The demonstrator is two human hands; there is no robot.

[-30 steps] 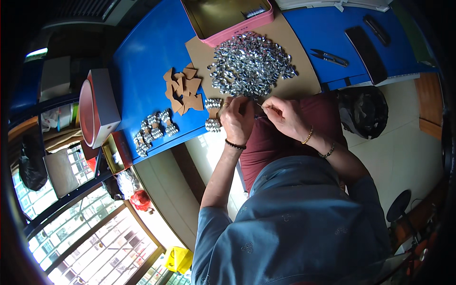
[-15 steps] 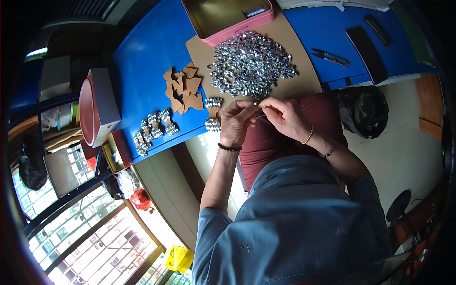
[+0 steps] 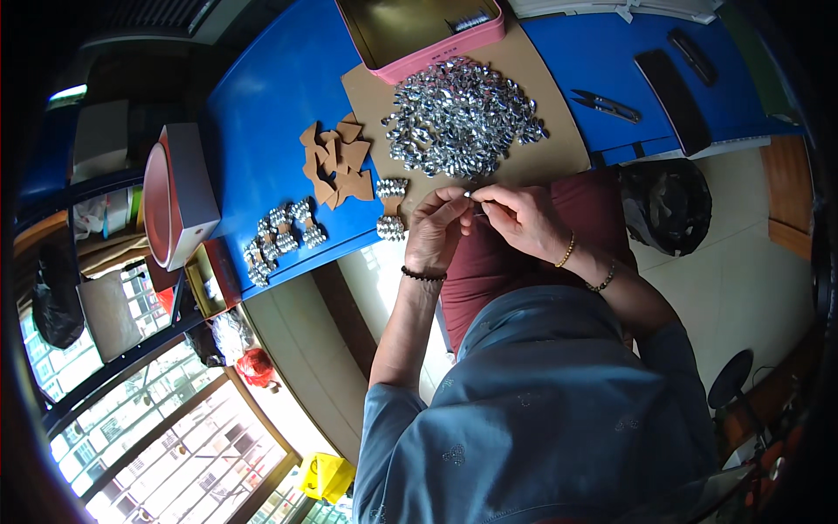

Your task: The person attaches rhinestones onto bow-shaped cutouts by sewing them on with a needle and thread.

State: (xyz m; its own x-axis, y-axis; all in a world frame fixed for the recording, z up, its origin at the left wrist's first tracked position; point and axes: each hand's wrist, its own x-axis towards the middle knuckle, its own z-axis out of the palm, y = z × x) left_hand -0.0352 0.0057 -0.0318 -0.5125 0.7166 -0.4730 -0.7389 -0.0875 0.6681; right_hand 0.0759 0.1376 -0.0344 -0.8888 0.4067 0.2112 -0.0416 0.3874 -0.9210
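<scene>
My left hand [image 3: 436,229] and my right hand [image 3: 525,222] meet over my lap at the table's near edge. Between their fingertips is a small shiny silver bead [image 3: 468,194]; the left thumb and forefinger are pinched at it. My right fingers are closed tight beside the bead, and what they grip is too small to make out. Just beyond the hands lies a heap of silver faceted beads [image 3: 458,118] on a brown cardboard sheet [image 3: 559,140]. A brown card wound with silver beads [image 3: 392,210] is next to my left hand.
Cut brown card pieces [image 3: 336,162] and several bead-wound cards [image 3: 281,229] lie left on the blue table [image 3: 262,113]. An open pink tin [image 3: 454,45] stands behind the heap. Thread snips [image 3: 607,105] and a dark phone [image 3: 670,100] lie right, above a black-bagged bin [image 3: 668,205].
My right fingertips have drawn slightly left and down, close to the left ones. The bead shows more plainly between them; the things on the table stay put.
</scene>
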